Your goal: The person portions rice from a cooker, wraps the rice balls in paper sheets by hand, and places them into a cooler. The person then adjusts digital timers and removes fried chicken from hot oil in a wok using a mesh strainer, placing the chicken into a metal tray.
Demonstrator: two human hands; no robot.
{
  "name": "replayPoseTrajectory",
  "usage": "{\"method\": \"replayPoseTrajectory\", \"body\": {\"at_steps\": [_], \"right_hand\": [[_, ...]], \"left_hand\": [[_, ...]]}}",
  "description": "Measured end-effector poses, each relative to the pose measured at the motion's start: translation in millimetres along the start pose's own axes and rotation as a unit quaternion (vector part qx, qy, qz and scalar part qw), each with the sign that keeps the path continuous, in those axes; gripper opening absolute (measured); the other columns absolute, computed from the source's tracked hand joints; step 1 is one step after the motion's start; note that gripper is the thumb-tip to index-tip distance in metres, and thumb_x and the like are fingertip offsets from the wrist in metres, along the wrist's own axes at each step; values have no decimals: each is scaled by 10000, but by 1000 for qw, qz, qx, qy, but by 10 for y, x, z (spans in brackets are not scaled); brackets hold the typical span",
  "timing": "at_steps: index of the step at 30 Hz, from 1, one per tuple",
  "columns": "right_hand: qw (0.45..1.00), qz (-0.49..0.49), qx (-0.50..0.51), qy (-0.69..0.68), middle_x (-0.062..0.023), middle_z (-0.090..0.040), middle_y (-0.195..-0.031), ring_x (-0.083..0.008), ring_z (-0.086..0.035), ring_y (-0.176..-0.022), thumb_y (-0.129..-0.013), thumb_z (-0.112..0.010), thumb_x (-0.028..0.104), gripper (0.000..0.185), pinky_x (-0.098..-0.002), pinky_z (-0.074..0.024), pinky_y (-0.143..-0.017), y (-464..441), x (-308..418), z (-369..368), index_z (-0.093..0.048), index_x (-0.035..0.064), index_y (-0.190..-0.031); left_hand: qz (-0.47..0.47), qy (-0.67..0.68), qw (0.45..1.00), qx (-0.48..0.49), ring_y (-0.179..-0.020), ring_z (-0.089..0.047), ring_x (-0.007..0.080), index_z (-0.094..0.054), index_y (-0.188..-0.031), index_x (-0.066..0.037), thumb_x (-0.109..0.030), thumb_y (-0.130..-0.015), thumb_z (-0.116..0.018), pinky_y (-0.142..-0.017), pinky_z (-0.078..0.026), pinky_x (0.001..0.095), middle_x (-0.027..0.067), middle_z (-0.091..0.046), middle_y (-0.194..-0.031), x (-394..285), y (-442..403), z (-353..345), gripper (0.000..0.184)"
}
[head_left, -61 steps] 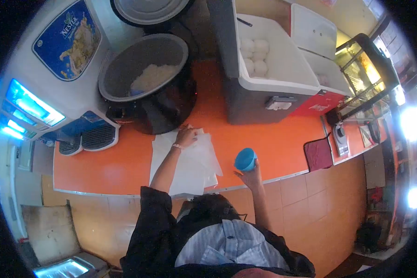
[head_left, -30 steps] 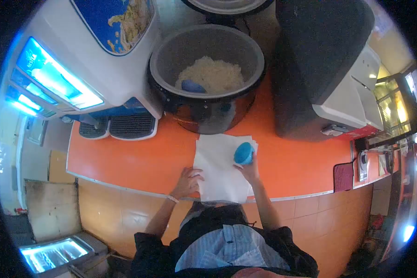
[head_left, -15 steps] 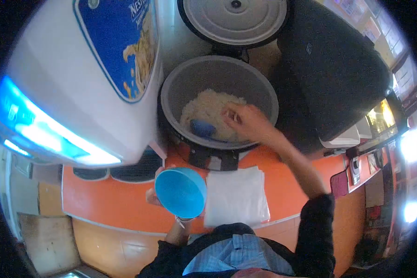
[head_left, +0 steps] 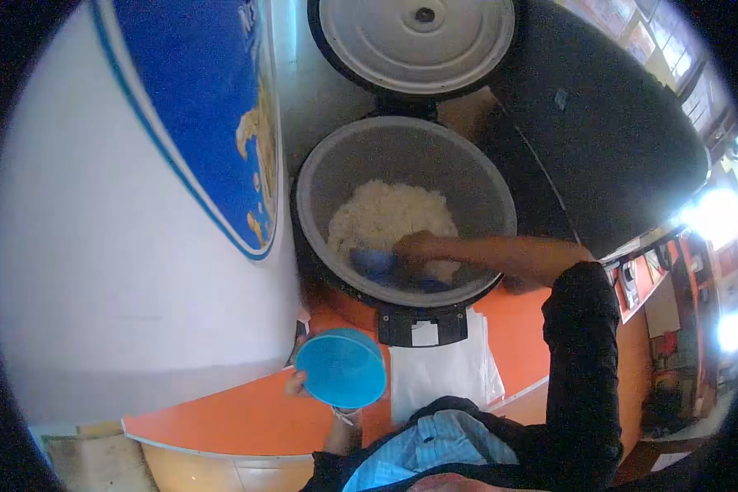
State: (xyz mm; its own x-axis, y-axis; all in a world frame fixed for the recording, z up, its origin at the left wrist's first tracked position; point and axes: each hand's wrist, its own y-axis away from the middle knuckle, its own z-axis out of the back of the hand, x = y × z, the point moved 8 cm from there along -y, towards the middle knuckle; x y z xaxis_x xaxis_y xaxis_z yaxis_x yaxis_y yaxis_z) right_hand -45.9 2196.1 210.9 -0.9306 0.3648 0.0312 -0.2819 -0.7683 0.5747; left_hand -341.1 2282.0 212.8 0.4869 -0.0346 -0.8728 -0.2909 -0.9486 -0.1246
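Observation:
My left hand (head_left: 298, 382) grips a blue bowl (head_left: 341, 369) by its left side, tilted so its inside faces me, over the counter in front of the cooker. A large black rice cooker (head_left: 500, 197) stands open, with white rice (head_left: 389, 215) inside. My right hand (head_left: 421, 248) reaches down into the pot, its fingers closed at a blue scoop (head_left: 373, 261) lying on the rice. The fingers are partly hidden, but they meet the scoop's right end.
White sheets (head_left: 435, 381) lie on the orange counter (head_left: 213, 418) before the cooker. A large white drink dispenser (head_left: 156, 320) is close on the left. The cooker's lid (head_left: 418, 41) is raised behind. A dark cooler box (head_left: 607, 123) stands at the right.
The blue bowl has passed from my right hand to my left and moved off the sheets. My right hand has gone down into the cooker to the scoop. The view has shifted closer to the dispenser.

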Motion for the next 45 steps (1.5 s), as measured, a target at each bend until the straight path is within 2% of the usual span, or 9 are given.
{"method": "replayPoseTrajectory", "body": {"at_steps": [3, 7, 16, 18, 21, 28, 34, 37, 45], "right_hand": [[986, -140, 49, 71, -136, -640, -874, -319, -620, -790, -673, -667, 386, 364, -427, -489, -622, 146, 185, 199, -651, 66, -847], [990, -52, 36, 124, -145, -639, -891, -298, -614, -849, -667, -687, 315, 331, -429, -482, -678, 78, 225, 304, -657, 54, -869], [914, -39, 306, -262, -175, -448, -1238, -325, -504, -1061, -732, -646, 310, 671, -474, -422, -864, 81, 212, -227, -359, 81, -1294], [959, -42, 205, -192, -124, -626, -837, -261, -534, -659, -719, -600, 305, 354, -441, -448, -594, -159, 139, -223, -618, 37, -950], [989, 53, 95, -103, -147, -616, -812, -245, -538, -644, -701, -600, 301, 358, -412, -449, -595, -339, 178, -61, -605, -5, -887], [987, -4, -58, -152, -158, -577, -772, -248, -578, -669, -805, -557, 242, 399, -401, -462, -594, 169, -383, 1217, -520, -37, -1087], [938, -189, -198, -212, -189, -581, -912, -265, -604, -678, -794, -567, 206, 620, -401, -483, -500, 367, -726, 1384, -293, 33, -1323], [934, -184, -68, 297, -190, -556, -1050, -259, -613, -761, -794, -554, 170, 724, -410, -513, -536, -76, -769, 1099, -134, 65, -1374], [944, -191, -133, 234, -136, -549, -1127, -290, -578, -965, -812, -486, 134, 570, -426, -529, -641, -427, -560, 1179, -277, 99, -1341]], "left_hand": [[-134, -1, 988, 77, -1037, -487, 352, -249, -1260, -186, -506, -646, -588, -810, -492, 488, 158, -388, -1230, -640, -2, -406, 771], [-208, -16, 972, 107, -1036, -484, 349, -243, -1244, -182, -500, -630, -617, -813, -492, 481, 165, -384, -1223, -962, 18, -597, 787], [-253, -34, 961, 111, -1034, -477, 342, -231, -1210, -171, -488, -593, -682, -820, -493, 465, 181, -376, -1207, -1133, 36, -745, 827], [-260, -39, 958, 110, -1034, -476, 341, -228, -1202, -169, -485, -585, -696, -822, -493, 462, 185, -374, -1203, -1158, 51, -765, 837], [-268, -47, 957, 104, -1033, -474, 338, -224, -1191, -166, -481, -573, -718, -824, -493, 457, 190, -371, -1198, -1210, 56, -782, 852], [-287, -49, 946, 143, -1121, -405, 307, -227, -1170, -217, -419, -388, -862, -865, -467, 431, 180, -307, -1302, -1281, 4, -806, 1027], [-263, -19, 958, 114, -1089, -424, 333, -194, -1164, -174, -380, -515, -797, -887, -464, 413, 196, -307, -1239, -1080, -43, -1009, 910], [-255, 34, 958, 129, -1102, -421, 329, -193, -1174, -189, -381, -511, -802, -872, -475, 409, 199, -301, -1250, -1115, -57, -1101, 921], [-273, 48, 943, 185, -1094, -436, 336, -198, -1163, -198, -485, -478, -808, -882, -466, 426, 203, -301, -1245, -1050, -4, -1203, 961]]}}
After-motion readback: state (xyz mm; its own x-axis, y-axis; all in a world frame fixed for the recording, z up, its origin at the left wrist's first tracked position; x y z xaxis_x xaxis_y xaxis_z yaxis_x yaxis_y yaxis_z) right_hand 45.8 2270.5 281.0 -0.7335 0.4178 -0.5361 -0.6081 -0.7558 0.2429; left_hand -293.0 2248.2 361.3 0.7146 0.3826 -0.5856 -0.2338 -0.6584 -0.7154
